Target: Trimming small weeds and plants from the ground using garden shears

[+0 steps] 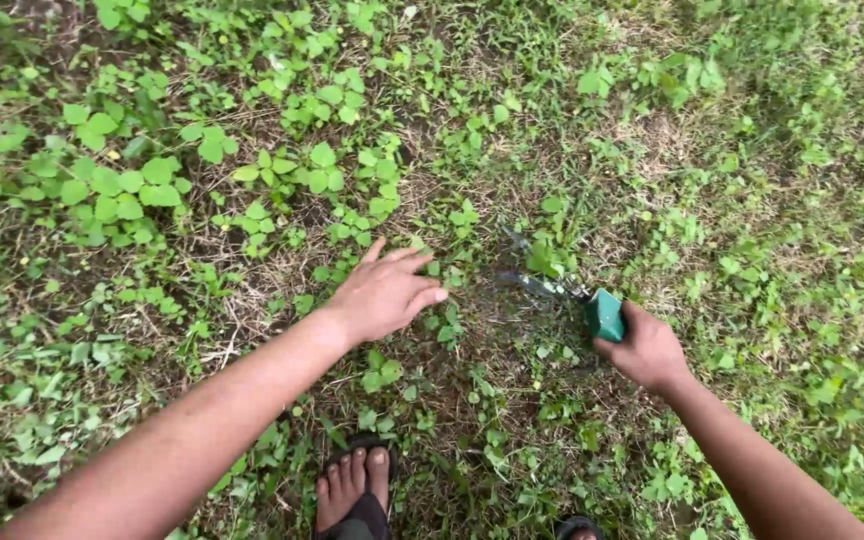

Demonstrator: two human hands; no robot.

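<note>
**Two bare hands low over weedy ground, one holding a green-handled cutting tool**

Seen from above, a person leans over a patch of thin grass, dry straw and low, round-leaved green weeds point(117, 190); a bare foot in a dark sandal point(354, 492) shows at the bottom edge, with the tip of a second sandal just beside it to the right.

The right hand point(645, 350) is closed around the green plastic handle of a small metal-bladed garden cutting tool point(604, 314); its fingers are wrapped tight on the grip, and the blurred grey blades point(542, 283) point up and left into a small leafy weed point(544, 258); whether the blades stand open or shut I cannot tell.

The left hand point(384, 292) hovers palm-down just above the ground, holding nothing; its fingers point(422, 296) are loosely spread and slightly curled, the tips near small weeds and well left of the blades.

In my judgement, clean work here means keeping the blades low at the stem base, and keeping the empty hand clear of the cutting edge, steadying the weed by its top only; the feet stand close, so a short, controlled cut suits best.
</note>
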